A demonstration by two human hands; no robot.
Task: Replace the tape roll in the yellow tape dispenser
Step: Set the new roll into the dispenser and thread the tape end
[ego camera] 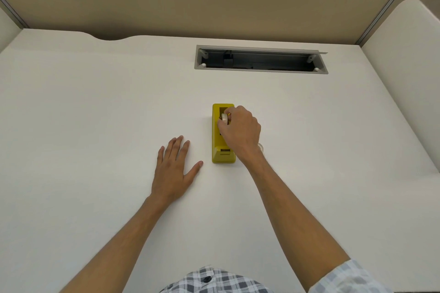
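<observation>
The yellow tape dispenser (217, 147) stands on the white desk (95, 107), its cutter end toward me. My right hand (241, 133) is over its open slot, fingers pinched on a whitish tape roll (224, 118) that sits in or just above the slot. My left hand (173, 169) lies flat on the desk to the left of the dispenser, fingers spread, holding nothing. Just right of the dispenser, a small pale round thing (261, 147) peeks out from behind my right wrist; most of it is hidden.
An open grey cable tray (260, 59) is cut into the desk beyond the dispenser. A tan partition wall (214, 0) closes the back. A side desk (409, 74) rises on the right.
</observation>
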